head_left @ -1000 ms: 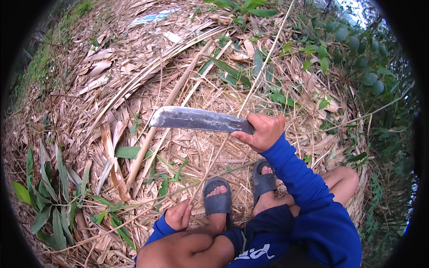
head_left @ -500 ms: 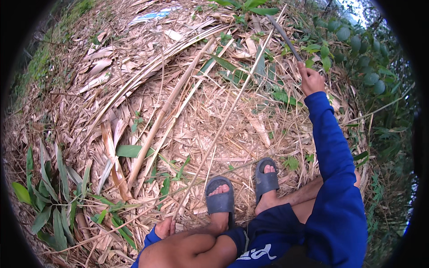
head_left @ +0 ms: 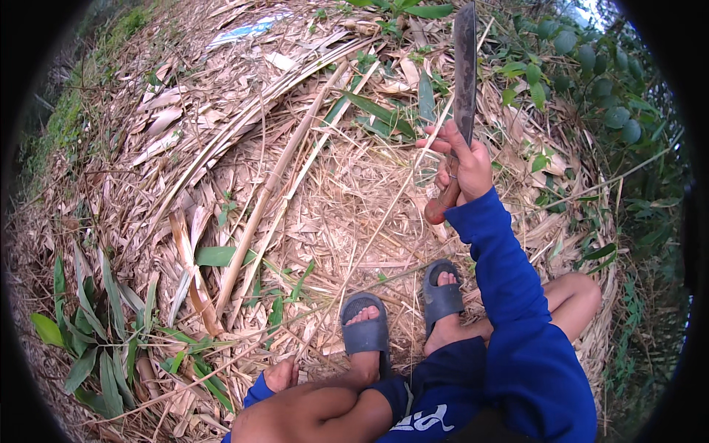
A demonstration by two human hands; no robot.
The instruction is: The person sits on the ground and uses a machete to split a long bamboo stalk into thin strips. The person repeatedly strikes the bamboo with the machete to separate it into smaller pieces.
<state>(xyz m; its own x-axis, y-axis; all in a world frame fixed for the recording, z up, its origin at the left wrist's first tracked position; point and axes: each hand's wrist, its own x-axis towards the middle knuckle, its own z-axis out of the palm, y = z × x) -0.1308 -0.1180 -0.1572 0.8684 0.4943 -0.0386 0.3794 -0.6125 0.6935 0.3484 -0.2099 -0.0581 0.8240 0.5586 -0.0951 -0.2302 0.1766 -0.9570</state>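
Note:
A machete (head_left: 464, 77) with a dark, worn blade and a reddish-brown wooden handle is in my right hand (head_left: 470, 164). Its blade points away from me, and some of my fingers are stretched out loosely beside the handle. Those fingertips are close to a long, thin dry stalk (head_left: 377, 223); whether they touch it I cannot tell. The stalk slants from the far right down to my left hand (head_left: 281, 374), which is low beside my knee. That hand looks closed around the stalk's near end, its fingers partly hidden.
Dry leaves and husks (head_left: 347, 184) cover the ground. A thicker dry cane (head_left: 284, 173) lies left of centre. Green leafy plants (head_left: 96, 347) grow at lower left, and bushes (head_left: 598, 81) at right. My sandalled feet (head_left: 365, 325) are close in front. A blue-and-white scrap (head_left: 247, 31) lies far off.
My right hand has come back toward me and to the left. The machete has turned more upright, its flat side showing, and my fingers have loosened. The left hand has hardly moved.

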